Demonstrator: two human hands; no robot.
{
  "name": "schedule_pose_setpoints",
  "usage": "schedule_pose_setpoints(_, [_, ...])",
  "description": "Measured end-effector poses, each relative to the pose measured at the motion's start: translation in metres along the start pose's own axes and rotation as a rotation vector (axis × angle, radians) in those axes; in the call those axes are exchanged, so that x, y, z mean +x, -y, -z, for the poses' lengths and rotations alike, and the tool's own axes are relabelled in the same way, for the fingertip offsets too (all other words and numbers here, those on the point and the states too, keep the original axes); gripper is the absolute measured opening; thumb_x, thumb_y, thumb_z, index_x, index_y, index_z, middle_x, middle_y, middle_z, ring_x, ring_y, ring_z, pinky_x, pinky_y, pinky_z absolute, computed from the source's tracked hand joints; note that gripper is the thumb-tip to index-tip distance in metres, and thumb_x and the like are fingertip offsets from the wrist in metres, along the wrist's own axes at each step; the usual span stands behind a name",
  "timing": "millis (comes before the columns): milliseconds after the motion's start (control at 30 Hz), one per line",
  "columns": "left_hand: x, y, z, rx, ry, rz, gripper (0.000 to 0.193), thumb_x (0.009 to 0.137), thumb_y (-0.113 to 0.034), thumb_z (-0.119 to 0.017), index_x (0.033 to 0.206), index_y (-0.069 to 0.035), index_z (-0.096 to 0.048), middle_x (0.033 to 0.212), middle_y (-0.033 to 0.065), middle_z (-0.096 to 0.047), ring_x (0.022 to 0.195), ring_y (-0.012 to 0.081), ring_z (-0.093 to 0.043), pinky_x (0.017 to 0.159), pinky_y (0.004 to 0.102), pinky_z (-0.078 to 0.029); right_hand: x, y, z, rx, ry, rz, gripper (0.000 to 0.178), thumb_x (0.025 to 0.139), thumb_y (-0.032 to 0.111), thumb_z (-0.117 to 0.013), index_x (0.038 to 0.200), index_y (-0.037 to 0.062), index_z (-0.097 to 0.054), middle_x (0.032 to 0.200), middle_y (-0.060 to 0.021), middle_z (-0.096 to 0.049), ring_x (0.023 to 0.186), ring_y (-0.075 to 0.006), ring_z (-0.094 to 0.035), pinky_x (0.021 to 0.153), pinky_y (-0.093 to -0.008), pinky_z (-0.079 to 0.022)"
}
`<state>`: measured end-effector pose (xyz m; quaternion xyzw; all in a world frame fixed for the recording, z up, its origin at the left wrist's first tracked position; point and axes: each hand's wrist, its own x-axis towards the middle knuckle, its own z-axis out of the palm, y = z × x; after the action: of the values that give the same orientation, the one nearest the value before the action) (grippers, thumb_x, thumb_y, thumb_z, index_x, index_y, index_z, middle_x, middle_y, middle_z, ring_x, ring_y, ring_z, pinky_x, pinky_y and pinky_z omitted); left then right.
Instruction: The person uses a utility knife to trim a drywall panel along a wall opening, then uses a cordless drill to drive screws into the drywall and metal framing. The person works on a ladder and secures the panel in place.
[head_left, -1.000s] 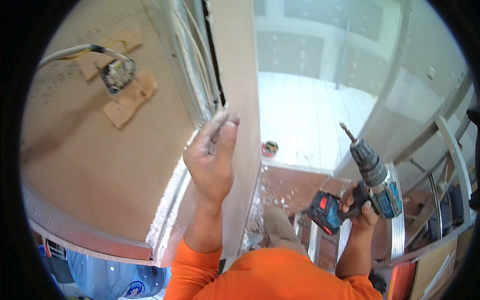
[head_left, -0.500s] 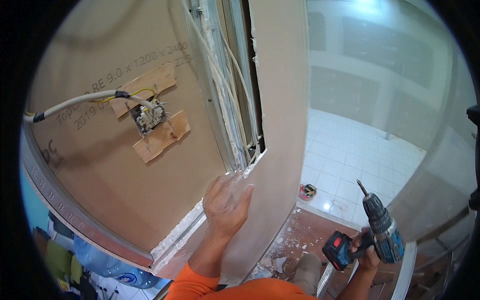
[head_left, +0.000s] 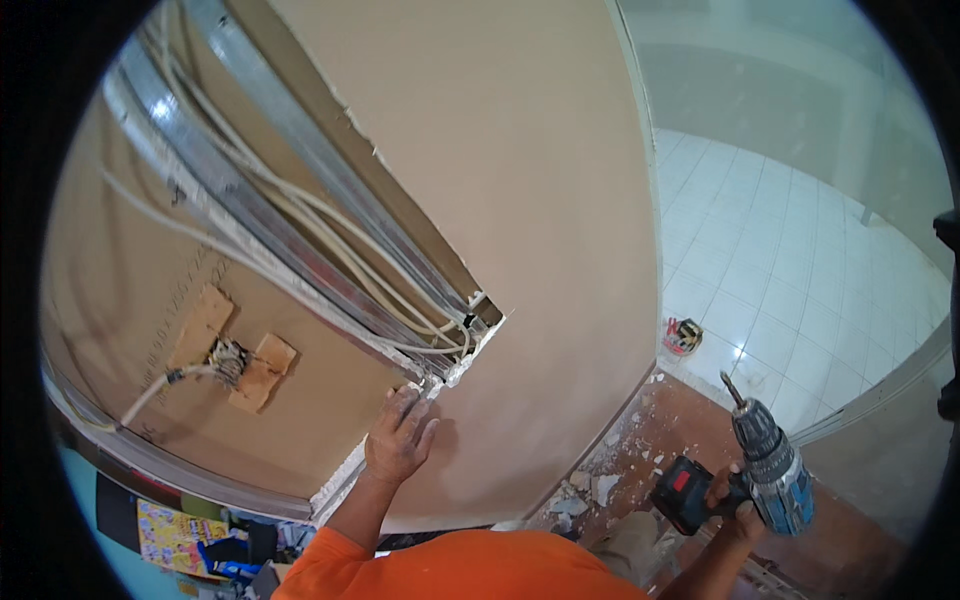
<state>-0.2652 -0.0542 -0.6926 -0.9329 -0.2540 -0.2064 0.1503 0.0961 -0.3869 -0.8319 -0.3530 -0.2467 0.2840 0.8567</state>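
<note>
My left hand (head_left: 398,440) lies open on the broken lower edge of the wall opening, fingers stretched out and touching the plasterboard (head_left: 520,250). Just above it, pale cables (head_left: 330,215) run down between metal studs (head_left: 300,170) into the bottom corner of the cut-out. My right hand (head_left: 742,508) grips the handle of a blue and black cordless drill (head_left: 772,465), held upright at the lower right. Its bit (head_left: 733,388) points up and a little left, touching nothing.
Left of the studs, a wired electrical fitting (head_left: 230,362) sits between wooden pieces (head_left: 262,375) on the back board. White debris (head_left: 603,488) litters the brown floor. A small red and black object (head_left: 683,337) lies on the white tiles (head_left: 745,260).
My view has turned, so the wall opening now slants and more of the studs and cables show. The left hand stays by the opening's lower edge; the right still holds the drill.
</note>
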Motion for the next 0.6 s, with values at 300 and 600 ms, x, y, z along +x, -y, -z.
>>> schedule_pose_setpoints(300, [0.007,-0.003,0.0,0.044,0.127,0.048,0.045,0.077,-0.022,-0.084,0.118,-0.011,-0.069,0.13,0.0253,-0.057,0.12,0.0433,-0.061,0.11,0.0553,-0.046,0.093,0.009,-0.008,0.184,0.166,-0.105,0.067,0.087,0.04,-0.08,0.129,-0.0024,-0.05,0.086,-0.0087,-0.06,0.071,-0.0211,-0.063,0.068,-0.0353,-0.053])
schedule_pose_setpoints(600, [0.015,-0.001,0.011,0.013,0.124,0.018,0.053,0.079,-0.023,-0.083,0.127,-0.013,-0.064,0.126,0.024,-0.061,0.117,0.0414,-0.063,0.106,0.0527,-0.051,0.105,-0.022,-0.047,0.311,0.233,-0.377,0.063,0.087,0.031,-0.08,0.131,-0.0027,-0.05,0.091,-0.0135,-0.064,0.077,-0.0241,-0.065,0.071,-0.0371,-0.055])
